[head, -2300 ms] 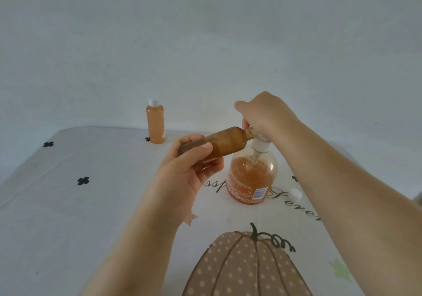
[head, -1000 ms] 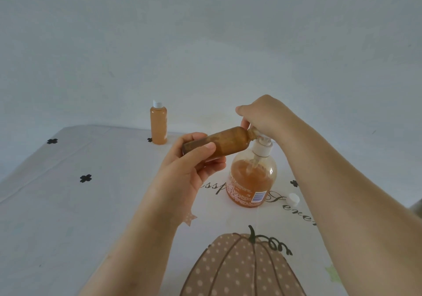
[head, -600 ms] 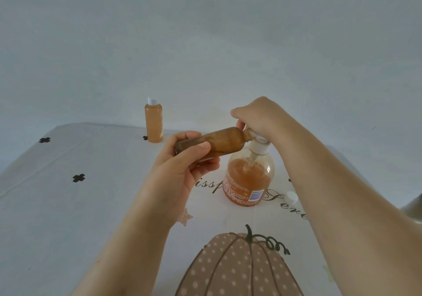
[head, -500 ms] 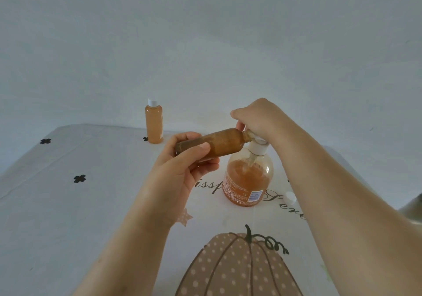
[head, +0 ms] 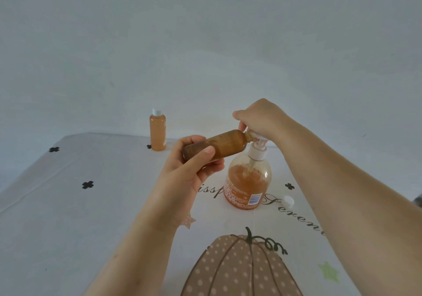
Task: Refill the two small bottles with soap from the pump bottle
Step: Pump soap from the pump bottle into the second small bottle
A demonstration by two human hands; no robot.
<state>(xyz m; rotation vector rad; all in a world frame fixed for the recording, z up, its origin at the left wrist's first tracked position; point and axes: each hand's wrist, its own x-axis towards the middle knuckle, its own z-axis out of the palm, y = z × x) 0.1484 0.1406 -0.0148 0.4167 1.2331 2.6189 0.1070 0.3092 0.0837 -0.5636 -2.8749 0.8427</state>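
My left hand [head: 189,170] grips a small brown bottle [head: 225,144] almost sideways, its open mouth against the spout of the pump bottle [head: 247,181]. The pump bottle stands on the table, clear, roughly half full of orange soap, with a white pump. My right hand [head: 259,119] is curled over the pump head, which stands raised on its stem. A second small bottle [head: 157,132], filled with orange soap and closed with a white cap, stands upright at the far edge of the table.
A loose white cap [head: 288,201] lies on the tablecloth [head: 68,216] right of the pump bottle. The cloth is white with black crosses, script lettering and a dotted pumpkin print [head: 239,268] at the near edge. A plain wall rises behind the table.
The pump head has come up again after being pressed down half a second ago. The small brown bottle stays at the spout in my left hand.
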